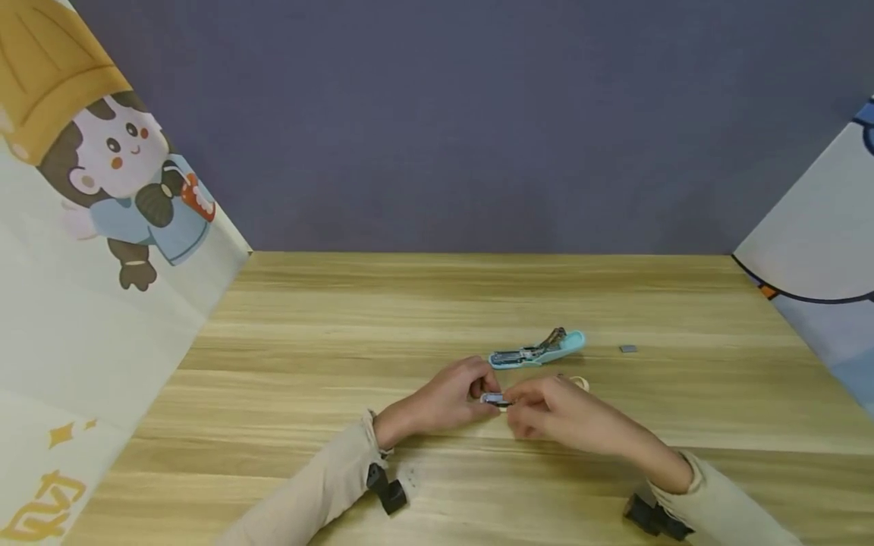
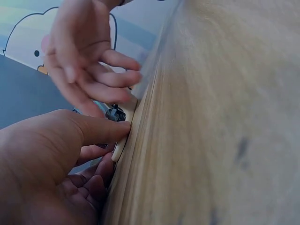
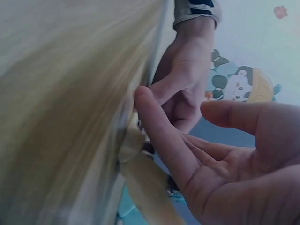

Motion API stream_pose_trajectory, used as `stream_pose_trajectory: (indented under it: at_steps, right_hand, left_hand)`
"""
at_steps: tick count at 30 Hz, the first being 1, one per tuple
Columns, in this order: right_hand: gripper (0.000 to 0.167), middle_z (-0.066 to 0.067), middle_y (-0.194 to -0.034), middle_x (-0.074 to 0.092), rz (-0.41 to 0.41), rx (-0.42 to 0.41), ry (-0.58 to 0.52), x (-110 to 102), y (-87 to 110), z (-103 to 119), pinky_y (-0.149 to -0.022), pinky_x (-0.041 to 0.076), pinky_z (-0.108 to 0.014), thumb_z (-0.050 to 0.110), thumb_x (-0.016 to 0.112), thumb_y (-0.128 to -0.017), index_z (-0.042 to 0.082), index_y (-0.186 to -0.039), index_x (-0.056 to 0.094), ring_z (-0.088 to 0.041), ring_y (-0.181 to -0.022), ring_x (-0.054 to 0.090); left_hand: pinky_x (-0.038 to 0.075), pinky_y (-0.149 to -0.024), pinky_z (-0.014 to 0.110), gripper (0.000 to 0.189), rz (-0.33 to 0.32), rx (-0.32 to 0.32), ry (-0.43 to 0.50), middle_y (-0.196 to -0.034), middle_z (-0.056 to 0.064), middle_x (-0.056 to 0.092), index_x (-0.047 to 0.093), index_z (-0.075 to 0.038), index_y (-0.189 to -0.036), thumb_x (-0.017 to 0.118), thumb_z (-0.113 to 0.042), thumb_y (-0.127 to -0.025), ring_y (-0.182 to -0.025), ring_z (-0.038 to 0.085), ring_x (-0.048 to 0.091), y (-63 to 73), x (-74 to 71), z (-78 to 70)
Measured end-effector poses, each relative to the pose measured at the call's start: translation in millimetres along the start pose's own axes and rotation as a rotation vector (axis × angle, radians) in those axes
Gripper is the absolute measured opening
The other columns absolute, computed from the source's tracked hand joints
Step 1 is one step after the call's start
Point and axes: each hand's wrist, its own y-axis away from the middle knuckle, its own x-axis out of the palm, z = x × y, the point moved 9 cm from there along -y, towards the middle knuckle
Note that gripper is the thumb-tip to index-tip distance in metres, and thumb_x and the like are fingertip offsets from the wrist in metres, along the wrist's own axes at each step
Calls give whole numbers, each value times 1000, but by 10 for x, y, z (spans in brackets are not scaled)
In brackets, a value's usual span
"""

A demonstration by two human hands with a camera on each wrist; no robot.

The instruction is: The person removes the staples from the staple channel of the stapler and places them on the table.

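A cream stapler (image 3: 147, 187) lies on its side of the table in front of the person, its metal channel partly visible between the hands. With thumb and fingers my left hand (image 1: 447, 398) pinches one end of it. My right hand (image 1: 563, 413) is over the other end; in the right wrist view its index finger is extended along the stapler and its thumb stands apart. Fingers hide much of the stapler's middle. Just beyond the hands lies a teal stapler (image 1: 570, 347), folded open with its metal parts exposed.
A small grey strip of staples (image 1: 628, 349) lies right of the teal stapler. The wooden table (image 1: 341, 303) ends at a dark back wall (image 1: 478, 129), with cartoon-printed panels at both sides.
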Motion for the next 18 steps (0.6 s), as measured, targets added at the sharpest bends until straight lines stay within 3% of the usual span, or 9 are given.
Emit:
stream_pose_trajectory:
  at_steps: [9,12,18]
  right_hand:
    - [42,-7,-87,71,-28,32,77,-42,-61,-76,-65,59,-32,20,50,-105,-11,-133,52,-26,-77,70]
    - [44,-12,-85,70,-12,42,-9,-30,-81,-93,-63,59,-37,20,50,-105,-14,-134,49,-28,-73,69]
    - [51,-21,-85,69,20,49,-309,22,-104,-157,-59,59,-39,19,51,-105,-17,-139,40,-22,-65,69]
  left_hand:
    - [42,-68,18,20,-12,-5,7,-85,-1,56,66,-12,-96,81,-11,-83,-77,15,52,-46,-35,11]
    - [42,-67,18,20,-18,-9,11,-85,0,57,66,-12,-96,80,-11,-83,-77,14,52,-60,-44,29]
    - [44,-67,18,19,-17,-27,14,-86,0,57,66,-12,-97,80,-12,-84,-77,12,52,-89,-46,74]
